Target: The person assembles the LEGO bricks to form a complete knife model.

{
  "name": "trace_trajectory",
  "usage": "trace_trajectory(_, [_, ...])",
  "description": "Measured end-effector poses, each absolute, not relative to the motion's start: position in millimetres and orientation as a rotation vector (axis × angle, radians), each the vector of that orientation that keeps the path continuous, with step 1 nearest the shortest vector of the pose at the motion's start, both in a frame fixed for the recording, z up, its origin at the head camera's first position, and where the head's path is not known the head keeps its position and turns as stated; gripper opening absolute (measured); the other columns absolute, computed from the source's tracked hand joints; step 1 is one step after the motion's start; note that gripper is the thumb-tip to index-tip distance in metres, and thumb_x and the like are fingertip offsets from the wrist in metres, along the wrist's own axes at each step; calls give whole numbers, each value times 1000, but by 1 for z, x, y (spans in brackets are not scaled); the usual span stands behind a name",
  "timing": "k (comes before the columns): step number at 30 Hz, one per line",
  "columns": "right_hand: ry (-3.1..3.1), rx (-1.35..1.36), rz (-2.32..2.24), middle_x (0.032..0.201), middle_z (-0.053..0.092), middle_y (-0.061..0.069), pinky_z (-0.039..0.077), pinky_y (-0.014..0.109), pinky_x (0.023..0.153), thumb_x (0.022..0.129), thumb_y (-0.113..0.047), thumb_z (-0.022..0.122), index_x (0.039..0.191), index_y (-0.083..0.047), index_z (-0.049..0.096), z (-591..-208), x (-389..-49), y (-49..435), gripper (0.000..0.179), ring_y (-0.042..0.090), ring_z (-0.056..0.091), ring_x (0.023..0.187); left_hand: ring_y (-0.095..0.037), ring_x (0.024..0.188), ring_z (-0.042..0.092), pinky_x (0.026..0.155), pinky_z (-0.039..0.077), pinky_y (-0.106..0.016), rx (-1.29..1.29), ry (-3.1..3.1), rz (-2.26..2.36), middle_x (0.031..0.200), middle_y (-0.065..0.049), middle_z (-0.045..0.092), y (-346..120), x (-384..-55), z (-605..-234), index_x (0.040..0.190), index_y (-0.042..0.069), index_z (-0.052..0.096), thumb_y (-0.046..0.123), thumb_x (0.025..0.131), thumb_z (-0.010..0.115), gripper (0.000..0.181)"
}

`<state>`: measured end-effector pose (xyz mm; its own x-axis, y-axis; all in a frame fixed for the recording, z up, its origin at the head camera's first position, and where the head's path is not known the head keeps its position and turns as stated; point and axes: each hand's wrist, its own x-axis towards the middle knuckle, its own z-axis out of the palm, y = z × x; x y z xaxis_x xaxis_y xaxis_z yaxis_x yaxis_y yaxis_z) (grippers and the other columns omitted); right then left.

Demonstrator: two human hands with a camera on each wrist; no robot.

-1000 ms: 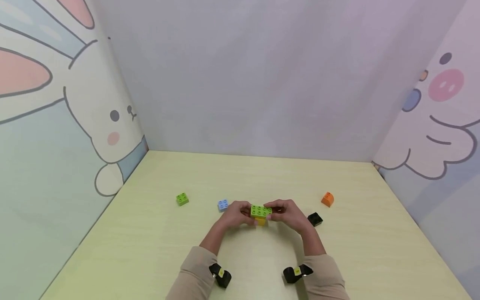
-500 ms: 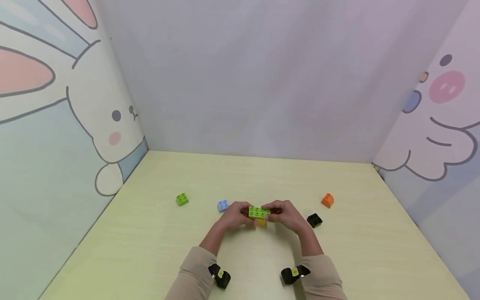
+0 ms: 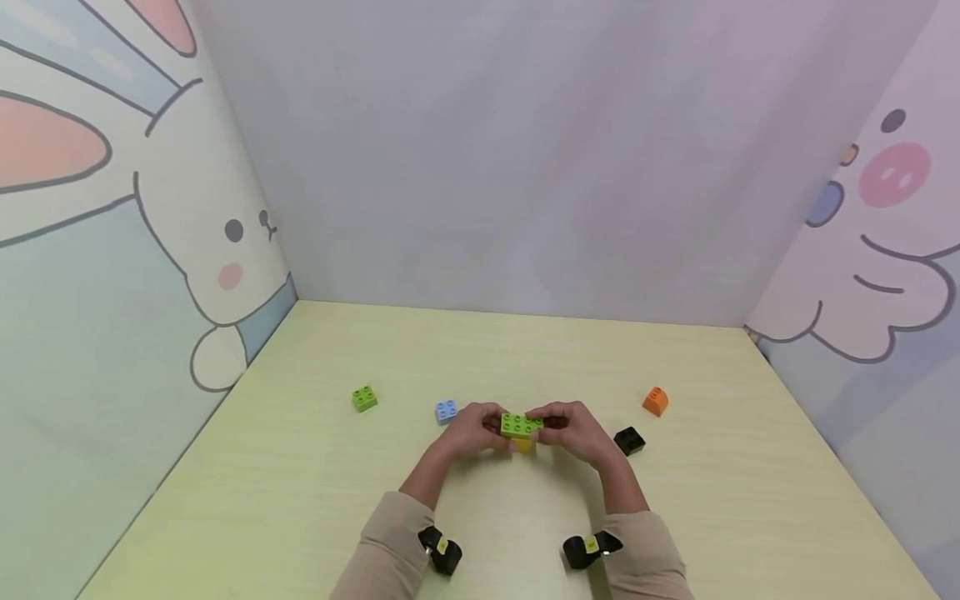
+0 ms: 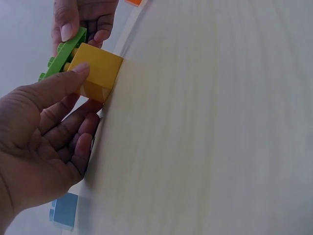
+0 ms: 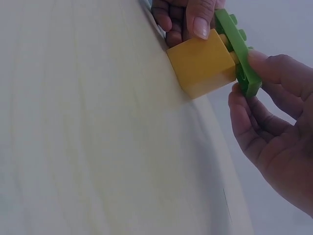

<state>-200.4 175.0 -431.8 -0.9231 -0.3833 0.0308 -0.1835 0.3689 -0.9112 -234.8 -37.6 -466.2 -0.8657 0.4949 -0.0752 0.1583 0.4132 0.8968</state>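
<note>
plainly, yellow block [image 4: 103,62] lies within left grip [image 4: 46,134], green brick [image 5: 237,44] within right grip [image 5: 283,132].

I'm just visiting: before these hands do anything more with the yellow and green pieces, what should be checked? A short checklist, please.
1. Left hand grips the yellow brick: ok, pinched by thumb and fingers.
2. Right hand grips the green plate: ok, held near its end.
3. Plate lies over the brick: ok.
4. Plate fully seated: not ok, yellow studs show in a gap.
5. Brick flat on the table: cannot tell.
6. Orange brick clear of both hands: ok, it lies apart from them.
</note>
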Motion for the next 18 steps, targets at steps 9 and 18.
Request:
trace_trajectory(9, [2467,-532,-1575,100,63,10,44,31,65,81,-8,72,107,-1,68,-450,-212,181,28,21,51,79,-14,77,55,71,45,-31,571,2363,1424,84,3,61,-37,-236,-467,100,8,65,11,73,80,31])
trace_trajectory(18, [2493,-515,-1549,97,63,7,45,29,65,79,-10,74,106,-2,69,-452,-213,181,28,18,53,77,-13,76,56,71,46,-30,586,2390,1411,83,4,61,-36,-236,-468,101,7,66,10,72,81,33])
